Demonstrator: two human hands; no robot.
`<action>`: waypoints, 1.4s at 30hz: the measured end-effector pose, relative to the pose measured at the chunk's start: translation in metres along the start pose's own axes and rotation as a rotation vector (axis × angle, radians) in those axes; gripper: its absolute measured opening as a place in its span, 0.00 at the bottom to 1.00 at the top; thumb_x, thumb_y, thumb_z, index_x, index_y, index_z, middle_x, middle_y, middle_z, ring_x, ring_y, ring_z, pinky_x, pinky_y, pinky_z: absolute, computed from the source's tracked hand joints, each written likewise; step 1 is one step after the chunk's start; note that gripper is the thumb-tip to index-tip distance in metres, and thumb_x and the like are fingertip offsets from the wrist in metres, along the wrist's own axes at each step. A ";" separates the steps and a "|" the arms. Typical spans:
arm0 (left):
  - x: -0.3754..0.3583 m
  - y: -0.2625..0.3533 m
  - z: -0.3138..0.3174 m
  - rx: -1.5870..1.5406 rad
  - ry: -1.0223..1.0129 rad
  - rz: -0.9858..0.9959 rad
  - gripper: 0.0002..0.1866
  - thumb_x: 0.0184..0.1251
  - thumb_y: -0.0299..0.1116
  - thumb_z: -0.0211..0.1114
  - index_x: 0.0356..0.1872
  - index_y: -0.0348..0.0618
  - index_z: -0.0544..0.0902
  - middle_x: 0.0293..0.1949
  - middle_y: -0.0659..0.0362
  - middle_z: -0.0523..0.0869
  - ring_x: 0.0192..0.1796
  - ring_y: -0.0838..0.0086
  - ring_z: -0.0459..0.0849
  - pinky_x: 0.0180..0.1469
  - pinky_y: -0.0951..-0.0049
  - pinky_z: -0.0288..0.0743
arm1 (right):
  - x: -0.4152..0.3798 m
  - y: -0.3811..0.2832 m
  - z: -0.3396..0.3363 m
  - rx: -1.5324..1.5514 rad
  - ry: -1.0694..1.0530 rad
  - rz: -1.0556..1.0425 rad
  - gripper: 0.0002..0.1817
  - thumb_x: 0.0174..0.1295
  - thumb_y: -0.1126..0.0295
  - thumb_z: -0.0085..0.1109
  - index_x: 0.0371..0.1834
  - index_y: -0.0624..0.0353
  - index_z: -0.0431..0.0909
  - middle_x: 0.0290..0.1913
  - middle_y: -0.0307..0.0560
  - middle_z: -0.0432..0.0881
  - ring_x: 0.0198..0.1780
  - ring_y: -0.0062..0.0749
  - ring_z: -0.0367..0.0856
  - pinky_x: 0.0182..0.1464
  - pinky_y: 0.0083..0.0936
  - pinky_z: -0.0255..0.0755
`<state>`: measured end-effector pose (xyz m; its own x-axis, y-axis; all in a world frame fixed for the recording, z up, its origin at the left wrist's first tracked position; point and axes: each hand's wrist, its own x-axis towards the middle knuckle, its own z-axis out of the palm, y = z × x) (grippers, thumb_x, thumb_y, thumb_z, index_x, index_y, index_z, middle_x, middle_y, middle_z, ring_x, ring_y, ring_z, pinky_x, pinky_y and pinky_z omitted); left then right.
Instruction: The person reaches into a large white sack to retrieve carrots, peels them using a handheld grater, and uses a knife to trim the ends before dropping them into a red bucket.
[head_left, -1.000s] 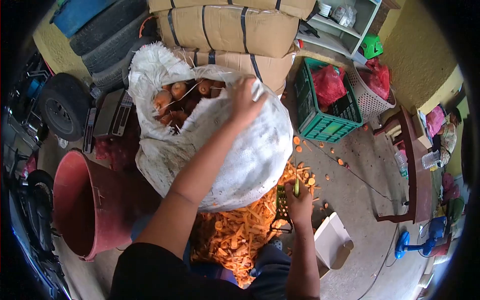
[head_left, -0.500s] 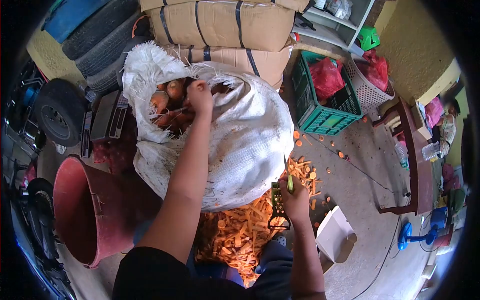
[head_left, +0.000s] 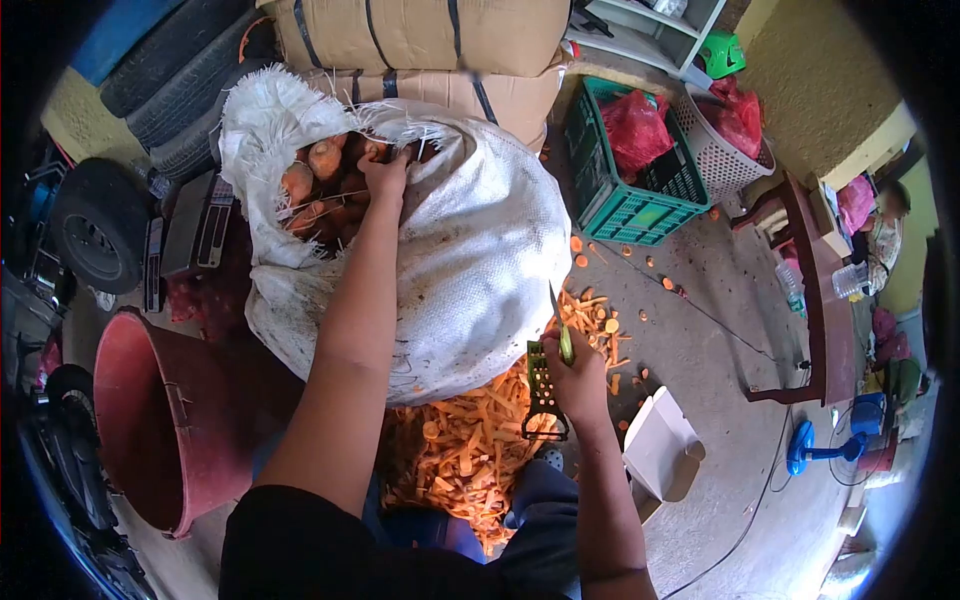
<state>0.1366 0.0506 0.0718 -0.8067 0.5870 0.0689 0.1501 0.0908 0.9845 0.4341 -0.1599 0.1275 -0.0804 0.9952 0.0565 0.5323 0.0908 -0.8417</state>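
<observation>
Gripped in your right hand (head_left: 580, 378), fingers closed, are a green-handled knife (head_left: 566, 345) and a green and black peeler (head_left: 541, 385); the peeler hangs on the left side of your fist, and the knife's blade points away from you beside the sack's edge. You had the same two tools a second ago, but the blade now leans further left in view.

Your left hand (head_left: 385, 178) is where the bigger change shows. A second ago it was on the white cloth to the right of the sack's mouth; half a second ago it was over the opening, fingers bunched. Now you have it at the right of the opening, thumb and fingers spread at one of the carrots (head_left: 325, 160). Whether they have closed on it, you cannot tell from this angle.

The carrots lie heaped inside the torn mouth of the white sack (head_left: 480, 270), upper left of its bulk. Your view has swung a little, so the sack sits further left than before. Below it, between your legs, orange peelings (head_left: 465, 440) cover the floor, as they did earlier. The red tub (head_left: 215, 440) stands to your left, and an open cardboard box (head_left: 658, 440) lies just right of your right forearm.
</observation>
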 end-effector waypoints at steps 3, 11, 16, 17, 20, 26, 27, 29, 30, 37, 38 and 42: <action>0.005 -0.001 -0.008 -0.133 -0.023 -0.137 0.37 0.36 0.33 0.69 0.46 0.31 0.57 0.44 0.48 0.69 0.46 0.65 0.70 0.49 0.73 0.62 | -0.004 -0.005 -0.003 0.016 -0.004 0.029 0.09 0.53 0.67 0.50 0.25 0.63 0.69 0.14 0.54 0.69 0.16 0.42 0.70 0.20 0.29 0.61; -0.044 0.059 -0.075 -0.537 -0.086 -0.129 0.18 0.41 0.32 0.65 0.37 0.41 0.72 0.33 0.59 0.75 0.32 0.77 0.75 0.33 0.78 0.71 | -0.020 -0.010 -0.001 0.021 -0.037 0.044 0.08 0.53 0.68 0.49 0.28 0.63 0.71 0.17 0.48 0.71 0.19 0.31 0.70 0.23 0.23 0.62; -0.111 0.073 -0.157 -0.846 -0.449 -0.297 0.20 0.46 0.33 0.61 0.42 0.40 0.68 0.37 0.58 0.74 0.37 0.72 0.74 0.41 0.65 0.71 | -0.032 -0.012 -0.008 0.017 -0.064 0.077 0.09 0.53 0.69 0.48 0.33 0.63 0.72 0.22 0.40 0.74 0.23 0.18 0.69 0.28 0.17 0.63; -0.129 0.076 -0.187 -0.999 -0.627 -0.448 0.20 0.48 0.34 0.59 0.44 0.41 0.67 0.38 0.58 0.74 0.39 0.70 0.74 0.44 0.60 0.70 | -0.038 -0.012 -0.003 0.176 -0.011 0.020 0.08 0.54 0.68 0.48 0.28 0.63 0.71 0.15 0.49 0.70 0.17 0.32 0.70 0.22 0.25 0.62; -0.139 0.069 -0.221 -0.897 -0.693 -0.450 0.21 0.48 0.36 0.57 0.45 0.43 0.67 0.39 0.58 0.74 0.42 0.70 0.73 0.49 0.57 0.66 | -0.044 -0.022 -0.004 0.303 -0.039 0.063 0.09 0.54 0.69 0.48 0.30 0.64 0.72 0.18 0.42 0.72 0.20 0.21 0.67 0.25 0.20 0.62; -0.144 0.062 -0.246 -0.681 -0.635 -0.264 0.19 0.52 0.32 0.54 0.47 0.40 0.66 0.43 0.57 0.72 0.46 0.73 0.72 0.48 0.66 0.67 | -0.060 -0.045 0.003 0.358 -0.032 -0.001 0.09 0.54 0.70 0.48 0.30 0.66 0.72 0.19 0.39 0.71 0.21 0.19 0.66 0.24 0.18 0.62; -0.141 0.052 -0.248 -0.508 -0.615 -0.232 0.19 0.52 0.31 0.54 0.46 0.38 0.66 0.43 0.56 0.72 0.46 0.72 0.72 0.47 0.67 0.68 | -0.063 -0.046 0.005 0.370 -0.048 -0.010 0.09 0.54 0.70 0.48 0.29 0.66 0.72 0.18 0.39 0.71 0.21 0.18 0.66 0.24 0.17 0.61; -0.150 0.052 -0.253 -0.336 -0.595 -0.198 0.18 0.53 0.31 0.54 0.45 0.37 0.66 0.43 0.55 0.72 0.45 0.71 0.73 0.45 0.68 0.70 | -0.068 -0.047 0.007 0.368 -0.056 0.006 0.09 0.54 0.70 0.48 0.29 0.66 0.72 0.18 0.39 0.70 0.20 0.18 0.65 0.24 0.17 0.61; -0.161 0.049 -0.257 -0.333 -0.470 -0.166 0.17 0.53 0.30 0.55 0.44 0.35 0.66 0.43 0.53 0.72 0.45 0.70 0.73 0.44 0.69 0.71 | -0.070 -0.047 0.008 0.366 -0.065 0.022 0.09 0.54 0.70 0.48 0.28 0.66 0.72 0.18 0.38 0.70 0.20 0.17 0.65 0.23 0.17 0.61; -0.223 0.044 -0.291 -1.035 -0.680 -0.751 0.18 0.53 0.30 0.52 0.45 0.30 0.65 0.46 0.46 0.69 0.49 0.55 0.69 0.52 0.62 0.65 | -0.073 -0.048 0.021 0.428 -0.075 -0.010 0.10 0.54 0.69 0.48 0.32 0.65 0.72 0.19 0.35 0.69 0.21 0.16 0.63 0.23 0.16 0.59; -0.235 0.047 -0.293 -1.034 -0.672 -0.752 0.18 0.53 0.30 0.52 0.45 0.30 0.65 0.46 0.46 0.69 0.49 0.55 0.69 0.52 0.62 0.65 | -0.074 -0.054 0.021 0.481 -0.074 0.038 0.11 0.55 0.68 0.48 0.33 0.66 0.72 0.21 0.36 0.71 0.23 0.17 0.65 0.26 0.16 0.60; -0.279 0.050 -0.299 -1.168 -0.800 -0.849 0.20 0.58 0.37 0.48 0.48 0.34 0.63 0.45 0.48 0.71 0.49 0.59 0.70 0.53 0.60 0.63 | -0.076 -0.056 0.040 0.638 -0.033 0.098 0.13 0.55 0.66 0.49 0.35 0.68 0.72 0.27 0.40 0.74 0.29 0.20 0.68 0.34 0.16 0.62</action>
<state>0.1982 -0.3488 0.1499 0.1078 0.9622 -0.2500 -0.9355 0.1833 0.3021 0.3765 -0.2417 0.1487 -0.0882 0.9951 -0.0451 -0.0661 -0.0510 -0.9965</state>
